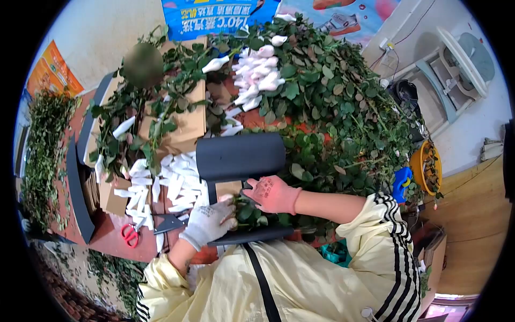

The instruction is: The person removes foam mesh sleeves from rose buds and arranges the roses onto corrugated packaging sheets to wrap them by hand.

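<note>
My left hand (209,222), in a white glove, has its fingers curled beside leafy green stems (248,212) in front of my body. My right hand (272,195), in a pink glove, is over the same stems, fingers bent downward. What either hand grips is hidden. A small piece of brown cardboard (228,188) lies between the hands. Just beyond them is a dark curved board (240,156), and a second dark edge (252,235) runs close to my jacket. White mesh sleeves (185,180) are heaped to the left of the board.
Red-handled scissors (130,235) lie at the table's left front. Rose buds in white sleeves (258,75) are stacked at the back, beside a large pile of leafy stems (343,102). Cardboard (185,121) stands at back left. A yellow basket (426,167) is at right.
</note>
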The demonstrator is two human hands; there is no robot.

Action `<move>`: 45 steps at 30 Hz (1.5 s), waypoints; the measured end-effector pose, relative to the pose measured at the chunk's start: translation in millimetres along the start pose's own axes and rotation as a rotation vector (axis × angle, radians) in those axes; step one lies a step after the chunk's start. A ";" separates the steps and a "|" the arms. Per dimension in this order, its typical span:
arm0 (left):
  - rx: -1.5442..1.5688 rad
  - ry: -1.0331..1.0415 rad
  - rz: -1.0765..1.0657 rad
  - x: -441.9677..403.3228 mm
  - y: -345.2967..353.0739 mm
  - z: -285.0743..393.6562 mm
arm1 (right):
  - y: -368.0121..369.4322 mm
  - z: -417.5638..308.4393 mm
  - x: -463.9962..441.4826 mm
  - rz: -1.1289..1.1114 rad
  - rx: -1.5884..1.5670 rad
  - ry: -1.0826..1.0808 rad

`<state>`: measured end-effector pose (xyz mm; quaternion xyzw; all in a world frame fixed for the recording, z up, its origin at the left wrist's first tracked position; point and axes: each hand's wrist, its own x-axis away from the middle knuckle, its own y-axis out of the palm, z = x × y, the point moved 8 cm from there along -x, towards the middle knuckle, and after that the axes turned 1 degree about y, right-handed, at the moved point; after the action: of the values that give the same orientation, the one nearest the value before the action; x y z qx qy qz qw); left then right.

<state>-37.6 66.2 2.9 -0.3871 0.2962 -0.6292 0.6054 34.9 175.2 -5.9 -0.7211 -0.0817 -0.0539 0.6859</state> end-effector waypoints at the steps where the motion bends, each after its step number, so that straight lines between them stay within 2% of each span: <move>1: -0.002 -0.015 -0.023 2.9 -1.1 -0.4 | -30.3 -0.5 4.7 0.136 -0.017 -0.033; 5: 0.024 -0.056 -0.054 3.8 -0.6 -3.7 | -161.2 60.9 -5.5 0.516 -0.067 0.090; 7: 0.023 -0.067 -0.031 5.2 -2.0 -2.9 | -200.8 111.0 -11.1 0.800 0.060 0.287; 9: 0.042 -0.066 -0.025 5.1 -3.2 -3.3 | -216.4 178.3 -34.2 0.681 0.067 0.486; 11: 0.055 -0.043 0.000 5.5 -3.7 -1.7 | -177.0 247.7 -48.1 0.575 0.322 0.592; 13: 0.068 -0.051 0.034 5.0 -7.0 -0.5 | -122.6 277.4 -58.9 0.305 0.551 0.623; 14: 0.080 -0.046 0.061 5.1 -5.5 -3.1 | -107.1 274.8 -59.7 0.324 0.601 0.571; 16: 0.115 -0.043 0.064 4.9 -5.0 -3.4 | -73.8 293.6 -59.5 0.252 0.462 0.631; 17: 0.140 -0.049 0.063 4.1 -5.4 -2.1 | -65.9 301.2 -55.2 0.427 0.176 0.586; 19: 0.126 -0.061 0.031 1.5 -0.9 -0.9 | -96.1 267.1 -36.9 0.399 0.411 0.561; 20: 0.127 -0.079 0.012 1.7 0.8 -2.2 | -108.1 266.1 -30.5 0.372 0.300 0.596; 21: 0.127 -0.102 -0.002 1.4 0.2 -4.9 | -124.6 269.9 -20.6 0.429 0.233 0.679; 23: 0.134 -0.113 0.001 0.4 -3.8 -2.9 | -170.6 269.5 18.2 0.817 0.108 0.651; 25: 0.131 -0.107 -0.003 -0.3 -2.7 -1.9 | -192.1 305.8 66.6 1.273 -0.124 0.656; 27: 0.123 -0.109 -0.001 -1.4 -3.4 -1.7 | -221.7 329.0 113.7 1.553 -0.396 0.668; 29: 0.134 -0.080 0.006 -0.2 -1.7 -1.5 | -243.5 310.6 132.0 1.584 -0.147 0.620; 30: 0.132 -0.094 0.015 1.1 -3.5 -2.4 | -242.0 316.0 127.6 1.579 -0.151 0.576; 31: 0.120 -0.095 -0.020 0.2 -2.6 -1.1 | -224.2 324.6 114.6 1.470 -0.437 0.557; 33: 0.111 -0.107 -0.048 -1.7 -1.3 -0.8 | -213.7 277.4 63.7 1.032 0.075 0.432; 35: 0.116 -0.072 -0.005 -1.0 -1.6 0.1 | -161.2 265.6 7.3 0.152 0.141 0.522; 37: 0.108 -0.112 -0.024 0.6 0.7 -5.5 | -152.1 244.8 -35.3 0.197 0.295 0.386; 38: 0.093 -0.100 -0.053 0.2 4.2 -6.6 | -169.6 227.6 -46.5 0.600 0.392 0.276; 40: 0.075 -0.075 -0.088 -0.2 7.3 -5.9 | -205.9 204.5 -83.2 0.696 0.464 0.270; 43: 0.097 -0.089 -0.042 0.6 2.6 -3.1 | -224.6 210.2 -159.4 0.417 0.302 0.304; 45: 0.072 -0.082 -0.058 0.8 8.5 -6.7 | -204.6 218.7 -191.9 0.372 0.353 0.340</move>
<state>-38.7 64.0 -7.6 -0.3991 0.2367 -0.6404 0.6120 -200.0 394.5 146.7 -0.5741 0.1598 -0.0324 0.8024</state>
